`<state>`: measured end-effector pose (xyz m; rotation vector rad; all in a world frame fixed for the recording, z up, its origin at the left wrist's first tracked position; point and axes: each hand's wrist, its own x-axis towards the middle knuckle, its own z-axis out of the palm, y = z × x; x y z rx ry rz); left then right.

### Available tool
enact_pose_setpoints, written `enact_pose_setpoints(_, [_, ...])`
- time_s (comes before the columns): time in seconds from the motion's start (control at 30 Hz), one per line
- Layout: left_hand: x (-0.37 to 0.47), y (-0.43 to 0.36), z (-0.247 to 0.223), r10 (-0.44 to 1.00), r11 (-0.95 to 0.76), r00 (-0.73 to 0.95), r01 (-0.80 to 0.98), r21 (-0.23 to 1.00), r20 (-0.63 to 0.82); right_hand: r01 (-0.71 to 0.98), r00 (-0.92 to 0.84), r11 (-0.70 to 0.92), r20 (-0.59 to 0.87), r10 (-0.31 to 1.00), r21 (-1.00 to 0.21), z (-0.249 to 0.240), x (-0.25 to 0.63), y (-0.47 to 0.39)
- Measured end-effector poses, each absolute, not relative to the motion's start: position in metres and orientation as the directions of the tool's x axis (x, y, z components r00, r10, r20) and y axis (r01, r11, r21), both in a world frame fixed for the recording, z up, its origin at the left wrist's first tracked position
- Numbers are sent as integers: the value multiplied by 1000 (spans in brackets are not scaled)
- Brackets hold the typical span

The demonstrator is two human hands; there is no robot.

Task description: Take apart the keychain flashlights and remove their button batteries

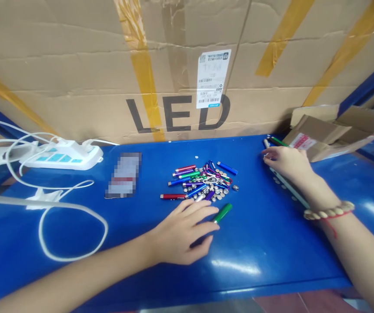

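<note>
Fingers apart, my left hand rests over the near edge of a pile of small metal tubes, clips and button cells. A green tube lies by its fingertips. At the pile's left is a red tube. My right hand is at the back right with its fingers bent together; what they hold, if anything, is too small to make out. Just beyond it lie another green tube and a silver one. A pale strip runs partly under the right wrist, with several round cells beside it.
A blue table carries everything. Left are a white power strip, looping white cables and a blurred phone. An open carton sits at the back right. Behind stands a large cardboard box marked LED.
</note>
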<state>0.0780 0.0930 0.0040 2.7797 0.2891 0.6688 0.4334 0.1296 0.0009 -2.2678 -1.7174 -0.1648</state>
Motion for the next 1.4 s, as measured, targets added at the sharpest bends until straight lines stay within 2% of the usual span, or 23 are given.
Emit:
enact_pose_setpoints(0.1, [78, 94, 4, 265, -943, 846, 128, 306, 463, 950, 262, -202, 255, 931, -238, 5, 426, 129])
enact_pose_setpoints(0.27, [79, 94, 4, 301, -930, 845, 157, 333, 442, 898, 257, -111, 301, 919, -426, 10, 404, 129])
enact_pose_setpoints(0.47, [79, 93, 6, 274, -933, 867, 136, 333, 416, 710, 283, 61, 363, 888, -702, 20, 379, 127])
enact_pose_setpoints(0.53, [79, 94, 4, 316, -919, 851, 165, 358, 420, 582, 284, 132, 352, 892, -802, 27, 369, 123])
enact_pose_setpoints(0.6, [80, 94, 3, 392, -888, 811, 209, 410, 435, 223, 261, 221, 277, 925, -949, 36, 356, 115])
enact_pose_setpoints(0.63, [81, 94, 3, 442, -866, 774, 236, 442, 453, 71, 221, 227, 237, 946, -971, 40, 349, 110])
enact_pose_setpoints(0.73, [84, 94, 9, 619, -761, 619, 321, 563, 484, -50, 127, 195, 187, 974, -980, 52, 324, 93])
enact_pose_setpoints(0.8, [88, 93, 19, 706, -681, 551, 354, 641, 445, -128, -36, 133, 139, 990, -983, 56, 309, 83])
enact_pose_setpoints(0.9, [93, 90, 37, 667, -685, 635, 316, 657, 390, -172, -285, 59, 107, 953, -983, 57, 297, 72])
enact_pose_setpoints(1.0, [95, 89, 43, 641, -607, 711, 236, 759, 291, -188, -313, 73, 130, 941, -979, 54, 296, 70])
enact_pose_setpoints(1.1, [94, 89, 34, 688, -452, 697, 195, 870, 202, -207, -269, 101, 155, 951, -973, 52, 300, 73])
enact_pose_setpoints(1.23, [90, 90, 23, 750, -476, 621, 268, 838, 228, -247, -380, 43, 137, 915, -968, 48, 298, 73])
enact_pose_setpoints(1.33, [88, 89, 25, 723, -546, 653, 339, 767, 226, -242, -462, -19, 98, 881, -970, 46, 294, 71])
enact_pose_setpoints(1.4, [88, 88, 30, 706, -562, 673, 342, 753, 220, -204, -453, 6, 100, 886, -979, 45, 293, 70])
